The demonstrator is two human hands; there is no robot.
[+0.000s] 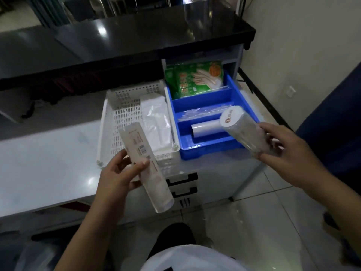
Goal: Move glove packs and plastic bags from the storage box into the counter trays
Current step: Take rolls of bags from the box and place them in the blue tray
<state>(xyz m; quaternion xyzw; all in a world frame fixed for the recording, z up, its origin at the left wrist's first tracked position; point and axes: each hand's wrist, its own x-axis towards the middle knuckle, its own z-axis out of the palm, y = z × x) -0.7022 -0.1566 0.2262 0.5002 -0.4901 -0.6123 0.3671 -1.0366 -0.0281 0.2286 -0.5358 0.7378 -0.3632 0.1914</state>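
Nearest the camera, the left hand (pixel 119 173) grips a long flat pack (pixel 145 169) by its middle, barcode label up, print too small to read. Right hand (pixel 289 153) clasps a wrapped roll of bags (pixel 243 130), logo on its round end. Beyond, the white perforated tray (pixel 117 114) holds a white pack (pixel 156 122); the blue divided tray (pixel 205 147) holds a smaller roll (pixel 205 130), clear film and green glove packs (pixel 195 79).

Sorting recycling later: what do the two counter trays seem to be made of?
White tray: probably rigid moulded plastic, matte, with slotted lattice walls and floor. Blue tray: likely solid hard plastic, slightly glossy, with moulded dividers between compartments.
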